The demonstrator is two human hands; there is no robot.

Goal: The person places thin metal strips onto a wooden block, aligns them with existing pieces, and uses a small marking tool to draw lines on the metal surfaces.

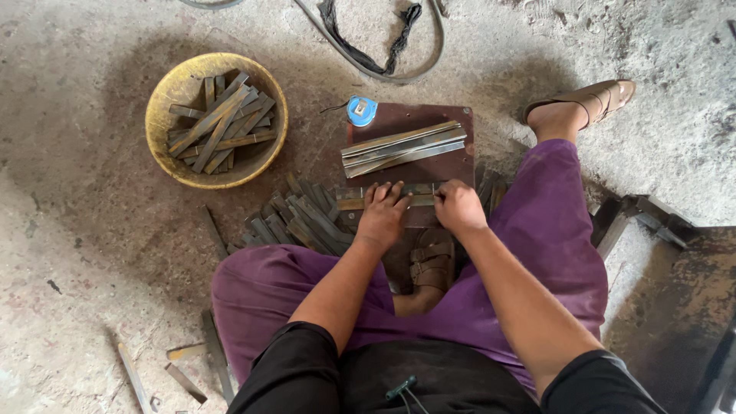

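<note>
I sit on a concrete floor in purple trousers. My left hand [382, 214] lies flat, fingers spread, pressing a short flat metal strip [349, 203] onto a dark brown metal plate [452, 165]. My right hand [458, 205] is closed at the strip's right end; what its fingers pinch is hidden. On the plate beyond my hands lie a few long grey metal bars [404, 148].
A yellow bowl [163, 92] at the left holds several cut metal strips. A heap of similar strips [299, 218] lies left of my hands. A blue tape measure [361, 110] sits at the plate's far edge. Cables [383, 61] run behind; dark metal parts [652, 218] lie right.
</note>
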